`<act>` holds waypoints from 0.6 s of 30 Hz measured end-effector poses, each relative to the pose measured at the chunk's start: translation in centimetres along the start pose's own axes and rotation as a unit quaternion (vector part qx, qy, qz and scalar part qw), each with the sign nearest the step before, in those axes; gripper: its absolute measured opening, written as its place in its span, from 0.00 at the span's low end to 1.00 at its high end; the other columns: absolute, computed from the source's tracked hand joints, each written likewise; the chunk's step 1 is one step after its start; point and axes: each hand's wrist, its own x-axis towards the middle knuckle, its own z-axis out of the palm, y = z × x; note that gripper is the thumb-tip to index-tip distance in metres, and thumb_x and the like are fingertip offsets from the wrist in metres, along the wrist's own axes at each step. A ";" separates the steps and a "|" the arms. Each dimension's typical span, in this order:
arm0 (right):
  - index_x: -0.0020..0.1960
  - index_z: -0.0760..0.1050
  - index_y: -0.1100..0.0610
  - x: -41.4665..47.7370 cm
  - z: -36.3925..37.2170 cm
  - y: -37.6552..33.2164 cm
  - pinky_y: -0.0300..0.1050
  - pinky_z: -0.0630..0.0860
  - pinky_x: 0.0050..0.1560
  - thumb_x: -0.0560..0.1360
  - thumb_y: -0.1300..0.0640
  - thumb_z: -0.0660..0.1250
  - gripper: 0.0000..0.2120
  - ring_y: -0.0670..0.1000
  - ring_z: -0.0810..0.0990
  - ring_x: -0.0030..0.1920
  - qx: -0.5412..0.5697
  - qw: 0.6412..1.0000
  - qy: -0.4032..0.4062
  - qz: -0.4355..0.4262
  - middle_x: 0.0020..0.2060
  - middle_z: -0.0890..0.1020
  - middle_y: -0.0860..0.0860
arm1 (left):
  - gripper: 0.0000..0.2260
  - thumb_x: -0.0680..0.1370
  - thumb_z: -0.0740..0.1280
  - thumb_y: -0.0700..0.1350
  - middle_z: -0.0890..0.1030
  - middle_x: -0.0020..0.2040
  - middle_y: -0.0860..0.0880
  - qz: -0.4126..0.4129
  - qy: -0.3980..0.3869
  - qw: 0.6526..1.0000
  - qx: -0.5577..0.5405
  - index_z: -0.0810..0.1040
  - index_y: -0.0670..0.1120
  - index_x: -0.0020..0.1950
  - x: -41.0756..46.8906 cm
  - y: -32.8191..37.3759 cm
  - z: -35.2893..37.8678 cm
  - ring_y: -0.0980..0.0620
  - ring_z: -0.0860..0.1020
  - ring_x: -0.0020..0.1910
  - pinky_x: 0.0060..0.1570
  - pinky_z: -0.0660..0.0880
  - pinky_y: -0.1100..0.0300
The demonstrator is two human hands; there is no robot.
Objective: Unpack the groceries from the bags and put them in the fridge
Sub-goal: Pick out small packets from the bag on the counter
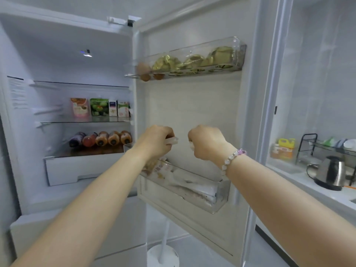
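The fridge stands open with its door [192, 105] swung to the right. My left hand [157, 140] and my right hand [207, 142] are raised side by side in front of the door, just above its lower door bin [219, 191]. My left hand pinches a small pale, translucent piece [173, 140]; my right hand has its fingers curled round something whitish that is mostly hidden. Pale packets lie in the lower door bin. The upper door rack [238, 54] holds gold-wrapped items and brown eggs [143, 69].
Inside the fridge, cartons and pouches [99, 109] stand on the middle shelf and bottles [101, 138] lie on the shelf below, above a white drawer [81, 168]. At the right, a counter carries a steel kettle [331, 173], a yellow jug [285, 149] and a dish rack [327, 145].
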 end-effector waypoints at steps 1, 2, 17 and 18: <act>0.44 0.70 0.57 0.9 0.5 -0.3 0.38 0.59 0.26 0.74 0.65 0.61 0.04 0.54 0.71 0.37 -0.002 1.000 -0.008 -0.012 0.38 0.70 0.52 | 0.09 0.75 0.64 0.40 0.81 0.50 0.47 -0.011 -0.014 1.000 0.003 0.79 0.45 0.53 0.3 -0.8 0.2 0.48 0.77 0.47 0.44 0.75 0.57; 0.44 0.69 0.57 1.9 0.9 -0.6 0.38 0.58 0.26 0.74 0.65 0.61 0.04 0.54 0.71 0.38 -0.002 1.000 -0.016 -0.021 0.38 0.70 0.52 | 0.09 0.75 0.65 0.40 0.81 0.49 0.47 -0.021 -0.031 0.999 0.009 0.79 0.45 0.53 0.7 -1.5 0.2 0.49 0.77 0.46 0.44 0.76 0.57; 0.38 0.72 0.60 8.7 4.3 -0.4 0.38 0.64 0.26 0.71 0.64 0.67 0.04 0.49 0.70 0.28 0.028 0.989 -0.138 -0.054 0.35 0.75 0.52 | 0.18 0.72 0.68 0.38 0.80 0.58 0.48 -0.060 -0.258 0.964 0.025 0.80 0.52 0.60 7.6 -4.5 8.0 0.48 0.78 0.54 0.56 0.77 0.54; 0.35 0.69 0.59 8.6 4.2 -0.2 0.38 0.63 0.25 0.71 0.64 0.67 0.09 0.48 0.69 0.26 0.033 0.988 -0.139 -0.050 0.31 0.73 0.52 | 0.18 0.72 0.67 0.38 0.80 0.57 0.48 -0.053 -0.268 0.961 0.030 0.80 0.53 0.60 7.6 -4.4 8.5 0.47 0.79 0.54 0.55 0.77 0.54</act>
